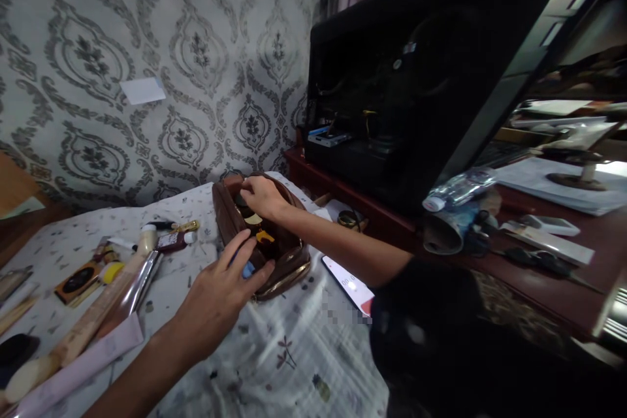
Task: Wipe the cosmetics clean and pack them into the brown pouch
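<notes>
Brown, open bag (224,214) sits near the frame's centre. The right hand (264,197) reaches into its upper part; the left hand (221,290), fingers parted, is at its lower-left edge. Whether either grasps anything, I cannot tell.

We see a bag (224,217) of smooth, leather-like material with a shiny, metal-looking zip (289,283), and a cover (294,366) of matt, wrinkled cloth. We also see a glossy, silvery tube (145,277), a clear, shiny plastic bottle (463,187) and a desk (548,297) of polished-looking wood.
</notes>
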### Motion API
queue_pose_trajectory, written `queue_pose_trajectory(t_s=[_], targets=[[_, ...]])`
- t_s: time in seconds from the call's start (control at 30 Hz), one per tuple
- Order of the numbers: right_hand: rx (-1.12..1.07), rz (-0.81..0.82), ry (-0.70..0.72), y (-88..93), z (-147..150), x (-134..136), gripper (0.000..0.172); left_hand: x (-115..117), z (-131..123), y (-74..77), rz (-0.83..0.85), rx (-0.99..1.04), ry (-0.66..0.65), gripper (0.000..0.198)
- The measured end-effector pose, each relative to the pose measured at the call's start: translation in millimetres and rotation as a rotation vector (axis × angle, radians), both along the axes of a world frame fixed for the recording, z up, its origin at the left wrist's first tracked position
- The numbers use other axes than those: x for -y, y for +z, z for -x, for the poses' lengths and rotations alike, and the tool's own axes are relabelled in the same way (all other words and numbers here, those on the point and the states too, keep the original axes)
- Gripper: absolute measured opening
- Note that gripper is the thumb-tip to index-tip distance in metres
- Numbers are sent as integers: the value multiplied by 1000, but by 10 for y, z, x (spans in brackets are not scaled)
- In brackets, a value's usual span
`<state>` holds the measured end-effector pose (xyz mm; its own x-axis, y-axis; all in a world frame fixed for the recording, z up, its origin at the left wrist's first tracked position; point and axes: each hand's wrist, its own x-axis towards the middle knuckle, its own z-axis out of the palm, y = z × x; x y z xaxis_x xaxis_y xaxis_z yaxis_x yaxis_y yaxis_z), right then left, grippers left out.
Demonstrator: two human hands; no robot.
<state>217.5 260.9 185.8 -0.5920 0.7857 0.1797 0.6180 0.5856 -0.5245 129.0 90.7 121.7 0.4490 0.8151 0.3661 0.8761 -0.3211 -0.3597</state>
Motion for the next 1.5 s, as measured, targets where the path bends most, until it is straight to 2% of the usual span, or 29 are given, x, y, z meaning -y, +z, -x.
queue_pose_trajectory(t_s=[0.1, 0.2, 0.37, 0.47, 0.57, 0.67, 0.73, 0.87, 0.97, 1.07, 1.27, 1.5], targets=[[104, -48, 178, 13, -264, 241, 28, 33, 21, 5, 3, 5, 2, 71], [222, -87, 227, -79, -585, 476, 29, 84, 56, 23, 3, 32, -36, 72], [187, -187, 302, -362, -1052, 816, 21, 245, 179, -47, -18, 95, -87, 69], [137, -362, 315, -589, -1204, 976, 20, 379, 312, -173, -11, 193, -27, 75], [74, -523, 300, -785, -1258, 1062, 36, 518, 446, -274, 57, 259, 101, 70], [57, -580, 286, -862, -1247, 1089, 41, 660, 554, -350, 151, 266, 155, 51], [58, -598, 282, -842, -1218, 1105, 38, 759, 625, -436, 202, 263, 157, 37], [65, -624, 279, -734, -1138, 1165, 29, 956, 785, -711, 230, 233, 158, 46], [86, -647, 269, -696, -1082, 1207, 23, 1071, 869, -855, 194, 241, 174, 40], [95, -694, 260, -739, -1044, 1220, 21, 1150, 888, -835, 173, 270, 211, 33], [17, -853, 254, -961, -970, 1161, 30, 1265, 947, -622, 213, 385, 351, 31], [-57, -807, 222, -1033, -855, 1208, 36, 1544, 1251, -545, 10, 566, 573, 33]])
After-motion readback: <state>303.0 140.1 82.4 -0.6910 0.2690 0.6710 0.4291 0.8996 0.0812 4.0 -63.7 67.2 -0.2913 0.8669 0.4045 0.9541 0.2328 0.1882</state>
